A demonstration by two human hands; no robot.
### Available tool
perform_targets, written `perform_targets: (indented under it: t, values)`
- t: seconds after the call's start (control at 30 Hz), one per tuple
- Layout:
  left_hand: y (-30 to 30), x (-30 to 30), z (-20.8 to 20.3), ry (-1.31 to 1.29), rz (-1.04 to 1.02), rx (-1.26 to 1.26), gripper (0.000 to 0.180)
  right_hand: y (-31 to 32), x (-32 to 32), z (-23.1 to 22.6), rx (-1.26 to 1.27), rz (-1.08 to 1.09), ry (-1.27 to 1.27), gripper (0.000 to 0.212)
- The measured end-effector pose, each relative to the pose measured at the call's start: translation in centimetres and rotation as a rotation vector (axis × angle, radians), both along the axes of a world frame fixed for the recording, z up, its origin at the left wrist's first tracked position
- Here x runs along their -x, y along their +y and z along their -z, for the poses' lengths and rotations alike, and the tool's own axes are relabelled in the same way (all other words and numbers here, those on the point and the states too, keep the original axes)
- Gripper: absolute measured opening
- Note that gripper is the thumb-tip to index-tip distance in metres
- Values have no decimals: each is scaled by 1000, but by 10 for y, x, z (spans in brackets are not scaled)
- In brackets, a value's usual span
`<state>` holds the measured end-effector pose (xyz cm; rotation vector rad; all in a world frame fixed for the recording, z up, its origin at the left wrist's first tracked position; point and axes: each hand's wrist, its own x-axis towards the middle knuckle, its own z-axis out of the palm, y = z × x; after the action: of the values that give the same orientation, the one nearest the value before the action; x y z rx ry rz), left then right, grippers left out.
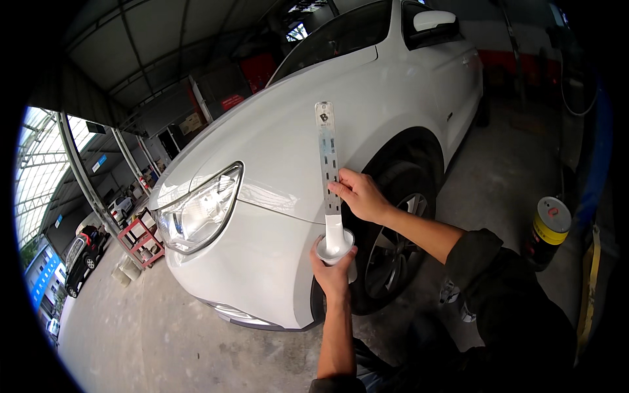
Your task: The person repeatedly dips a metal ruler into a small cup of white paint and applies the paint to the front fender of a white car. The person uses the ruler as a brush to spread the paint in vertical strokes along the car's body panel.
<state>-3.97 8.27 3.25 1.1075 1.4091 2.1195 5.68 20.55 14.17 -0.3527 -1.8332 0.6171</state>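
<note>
A small cup [324,251] of white paint is gripped in my left hand [333,275], its fingers wrapped round the sides. My right hand [359,195] pinches a flat metal mixing ruler [327,141] with slots along its length. The ruler stands nearly upright over the cup, its lower end coated in white paint and reaching into the cup's mouth. Behind both hands is the front corner of a white car [275,262], with its headlight [202,208] to the left and its front wheel [396,242] just to the right.
On the floor to the right stands a black and yellow can [549,226] with a grey lid. A red trolley [142,239] is at the left, beyond the car. Farther off, a dark car [85,257] is parked near the workshop opening. A blue post [597,157] rises at the right edge.
</note>
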Motion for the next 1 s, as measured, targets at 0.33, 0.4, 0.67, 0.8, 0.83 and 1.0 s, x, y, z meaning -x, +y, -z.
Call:
perform_targets:
  t: [0.33, 0.4, 0.67, 0.8, 0.83, 1.0]
  values:
    - [4, -16, -1, -14, -115, -12, 75, 45, 13, -21, 281, -202, 129, 27]
    - [6, -16, 3, -4, -142, -32, 73, 50, 14, -28, 362, -257, 131, 27]
    - [6, -18, 4, -82, -54, -95, 69, 54, 12, -37, 346, -261, 150, 28]
    - [1, -20, 2, -87, -66, -68, 69, 57, 15, -32, 325, -244, 125, 29]
    - [2, -20, 3, -91, -57, -64, 70, 59, 14, -31, 318, -238, 120, 29]
    - [5, -24, 2, -135, -15, -25, 72, 61, 9, -30, 306, -195, 109, 31]
